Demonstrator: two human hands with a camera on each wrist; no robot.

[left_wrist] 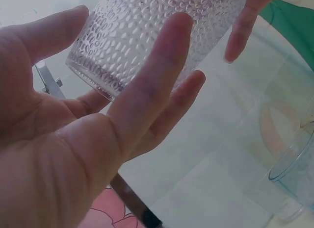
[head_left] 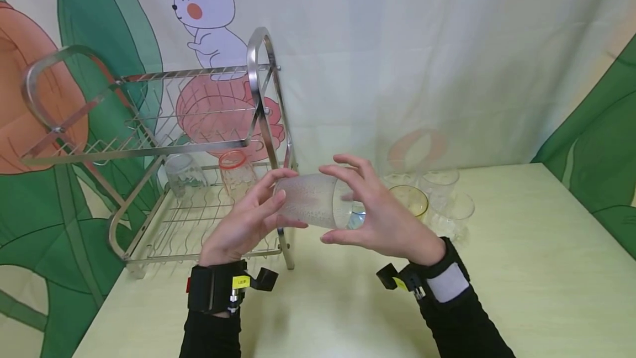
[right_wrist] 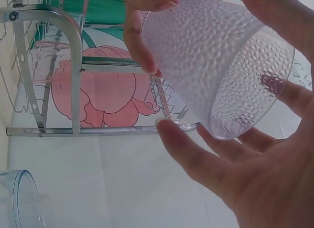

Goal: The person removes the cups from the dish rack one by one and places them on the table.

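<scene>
White cartoon-print cloth backdrop [head_left: 343,93], pale table [head_left: 541,275]

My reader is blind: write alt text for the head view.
A left hand and a right hand hold a textured clear cup tipped sideways above a pale table. To the left, a metal rack holds a clear glass and a red-rimmed glass on its lower shelf; beyond the right hand, a yellowish glass stands among clear ones.

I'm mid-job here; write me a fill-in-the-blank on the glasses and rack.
The left hand grips the textured glass, whose open end points to the person's ____.
The red-topped glass is on the ____ shelf of the rack.
The yellow-rimmed glass stands on the ____, not the rack.
Missing words: right; lower; table.
</scene>
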